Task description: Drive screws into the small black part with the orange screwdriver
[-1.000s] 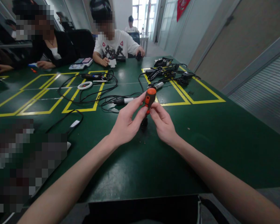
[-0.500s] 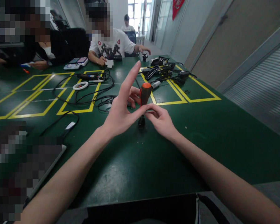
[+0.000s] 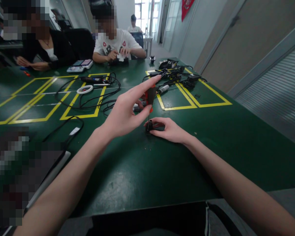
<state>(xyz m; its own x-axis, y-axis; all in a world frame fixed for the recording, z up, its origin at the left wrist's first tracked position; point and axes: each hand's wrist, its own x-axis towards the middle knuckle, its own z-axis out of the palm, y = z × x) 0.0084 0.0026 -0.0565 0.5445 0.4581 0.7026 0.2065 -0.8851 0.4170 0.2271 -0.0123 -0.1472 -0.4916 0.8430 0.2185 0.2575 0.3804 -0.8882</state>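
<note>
My left hand [image 3: 124, 113] holds a screwdriver [image 3: 151, 95] with an orange and dark handle, upright, its thin shaft pointing down. The thumb and the curled fingers close round the handle, and the index finger stretches out past its top. Below it, a small black part [image 3: 149, 126] stands on the green table [image 3: 137, 177]. The shaft reaches down to this part; whether its tip sits in a screw cannot be made out. My right hand [image 3: 172, 129] pinches the black part low down, between thumb and fingers.
Black cables [image 3: 88, 105] and a white ring [image 3: 85, 89] lie to the left. A heap of dark cables and devices [image 3: 179, 77] is at the back right, by yellow tape lines. Two people sit across the table; one handles a white piece [image 3: 121, 58]. A blurred flat device [image 3: 39, 177] is near left.
My right hand has moved down from just under the screwdriver handle to the black part. The left hand has turned a little, tilting the index finger rightward. The co-worker's hands have come together.
</note>
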